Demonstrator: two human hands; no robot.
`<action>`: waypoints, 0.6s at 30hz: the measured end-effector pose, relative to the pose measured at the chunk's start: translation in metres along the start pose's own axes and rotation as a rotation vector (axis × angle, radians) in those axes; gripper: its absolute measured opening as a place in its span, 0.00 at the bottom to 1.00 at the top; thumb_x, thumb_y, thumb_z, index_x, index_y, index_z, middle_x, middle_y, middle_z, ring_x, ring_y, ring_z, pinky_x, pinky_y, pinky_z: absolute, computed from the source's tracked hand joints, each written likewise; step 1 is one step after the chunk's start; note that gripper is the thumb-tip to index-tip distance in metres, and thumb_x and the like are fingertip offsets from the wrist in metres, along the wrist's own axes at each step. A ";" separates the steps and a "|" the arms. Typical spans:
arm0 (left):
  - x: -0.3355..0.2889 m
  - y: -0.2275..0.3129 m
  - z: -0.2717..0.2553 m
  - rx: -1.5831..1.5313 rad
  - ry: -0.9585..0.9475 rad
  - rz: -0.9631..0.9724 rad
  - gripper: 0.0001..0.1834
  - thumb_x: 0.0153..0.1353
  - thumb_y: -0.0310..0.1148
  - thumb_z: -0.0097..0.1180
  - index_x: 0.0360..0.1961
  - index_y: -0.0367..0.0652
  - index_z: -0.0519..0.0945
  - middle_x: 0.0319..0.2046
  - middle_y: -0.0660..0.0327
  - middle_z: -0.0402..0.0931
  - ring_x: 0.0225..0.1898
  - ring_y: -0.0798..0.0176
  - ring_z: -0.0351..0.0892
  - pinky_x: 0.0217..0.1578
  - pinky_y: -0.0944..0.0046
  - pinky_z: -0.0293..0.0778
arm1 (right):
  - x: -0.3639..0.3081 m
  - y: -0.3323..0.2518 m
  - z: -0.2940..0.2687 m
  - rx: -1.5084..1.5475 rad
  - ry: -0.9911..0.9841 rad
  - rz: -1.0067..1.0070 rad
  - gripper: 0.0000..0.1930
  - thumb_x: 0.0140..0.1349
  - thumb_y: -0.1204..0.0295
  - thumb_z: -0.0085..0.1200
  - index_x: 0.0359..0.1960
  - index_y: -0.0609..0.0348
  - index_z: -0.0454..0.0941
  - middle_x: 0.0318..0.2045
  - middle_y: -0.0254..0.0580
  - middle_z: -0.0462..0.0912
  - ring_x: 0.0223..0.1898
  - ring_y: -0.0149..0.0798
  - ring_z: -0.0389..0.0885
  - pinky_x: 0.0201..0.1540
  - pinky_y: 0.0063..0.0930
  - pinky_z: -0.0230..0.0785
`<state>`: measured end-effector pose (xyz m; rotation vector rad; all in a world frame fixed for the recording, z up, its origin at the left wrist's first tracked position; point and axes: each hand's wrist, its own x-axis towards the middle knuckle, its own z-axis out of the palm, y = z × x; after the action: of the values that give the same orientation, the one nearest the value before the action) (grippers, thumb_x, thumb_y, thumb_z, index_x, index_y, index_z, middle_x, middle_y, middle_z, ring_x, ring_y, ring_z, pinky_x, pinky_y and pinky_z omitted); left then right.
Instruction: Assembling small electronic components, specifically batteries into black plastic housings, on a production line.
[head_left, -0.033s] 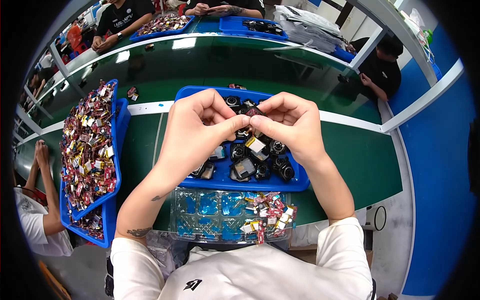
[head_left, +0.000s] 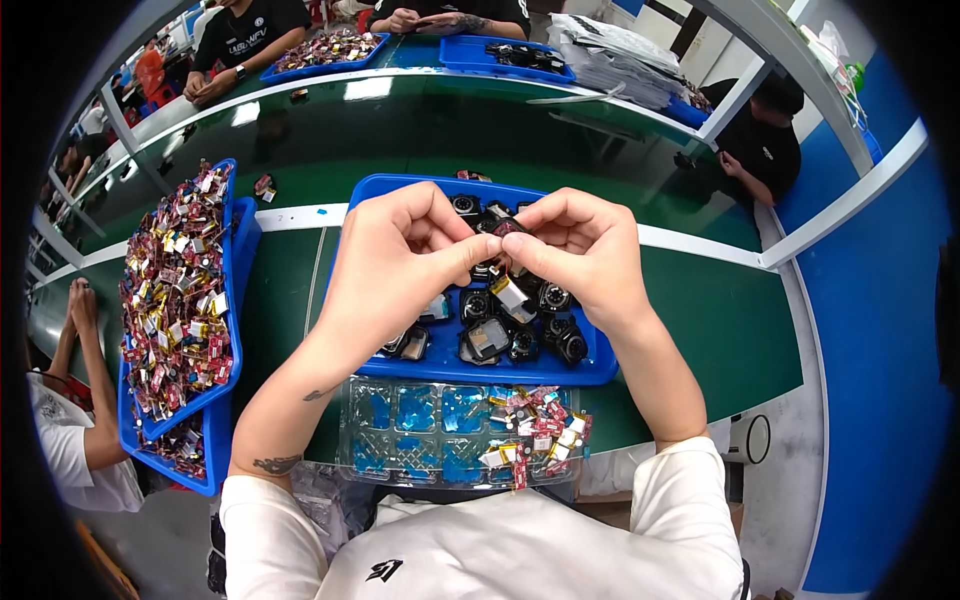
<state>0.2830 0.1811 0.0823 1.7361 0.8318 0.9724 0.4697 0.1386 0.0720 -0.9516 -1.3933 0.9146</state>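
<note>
My left hand (head_left: 385, 250) and my right hand (head_left: 590, 250) meet above a blue tray (head_left: 590, 373), fingers pinched together. Between the fingertips is a small black casing (head_left: 508, 227) with a reddish circuit board showing in it, partly hidden by the thumbs. Just below the hands, a silver battery with a yellow edge (head_left: 512, 293) shows; whether it is wired to the casing I cannot tell. Several black round-faced casings (head_left: 570, 343) lie in the tray, along with a squarish one with a grey inside (head_left: 488, 339).
A clear compartmented tray (head_left: 348, 440) nearer me holds blue film pieces (head_left: 464, 408) and loose red boards with batteries (head_left: 545, 430). At left, a blue bin (head_left: 236, 340) heaped with boards rests on another. A white rail (head_left: 700, 240) crosses behind the tray. Co-workers sit left, right and opposite.
</note>
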 end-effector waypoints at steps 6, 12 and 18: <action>0.001 0.002 -0.016 -0.053 0.069 0.104 0.12 0.53 0.30 0.64 0.21 0.38 0.74 0.16 0.68 0.73 0.19 0.81 0.69 0.20 0.79 0.63 | 0.029 -0.003 -0.034 -0.101 0.143 -0.057 0.06 0.53 0.79 0.60 0.31 0.70 0.80 0.28 0.45 0.84 0.29 0.30 0.82 0.37 0.22 0.74; -0.002 0.015 -0.024 -0.074 0.061 0.103 0.10 0.55 0.31 0.64 0.23 0.40 0.75 0.20 0.68 0.75 0.22 0.78 0.73 0.25 0.79 0.67 | 0.070 0.088 -0.159 -0.657 0.615 0.207 0.13 0.50 0.63 0.61 0.28 0.61 0.85 0.17 0.36 0.80 0.22 0.23 0.75 0.26 0.18 0.65; -0.003 0.014 -0.027 -0.022 0.056 0.127 0.10 0.55 0.31 0.64 0.23 0.39 0.75 0.21 0.68 0.75 0.22 0.79 0.73 0.24 0.79 0.66 | 0.062 0.138 -0.195 -1.121 0.744 0.437 0.15 0.47 0.58 0.61 0.29 0.56 0.86 0.27 0.48 0.84 0.34 0.47 0.83 0.42 0.36 0.72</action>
<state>0.2596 0.1851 0.1007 1.7672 0.7507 1.1152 0.6688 0.2468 -0.0266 -2.2173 -0.9711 -0.0852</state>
